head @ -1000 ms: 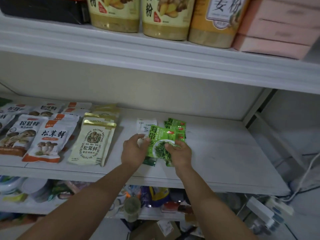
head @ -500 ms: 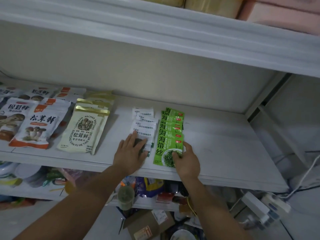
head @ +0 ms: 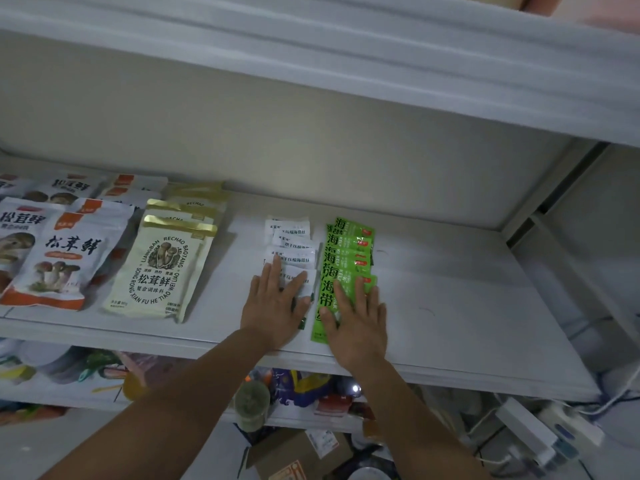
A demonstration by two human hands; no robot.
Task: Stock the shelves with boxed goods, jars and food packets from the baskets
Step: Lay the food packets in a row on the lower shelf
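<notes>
Two overlapping rows of small packets lie on the white shelf (head: 450,306): white packets (head: 291,242) on the left and green kelp packets (head: 346,251) on the right. My left hand (head: 275,308) lies flat with straight fingers on the nearest white packets. My right hand (head: 356,318) presses flat on the nearest green packet near the shelf's front edge. Neither hand grips anything.
Cream mushroom-seasoning pouches (head: 159,268) and white-and-orange pouches (head: 59,258) lie on the left of the shelf. The upper shelf (head: 346,64) overhangs. Below are more goods, a jar (head: 252,403), a cardboard box (head: 294,455) and a power strip (head: 540,434) on the right.
The packets went from a held bunch to two fanned rows on the shelf. Both hands have since slid forward and flattened on the nearest packets; the view tilted down.
</notes>
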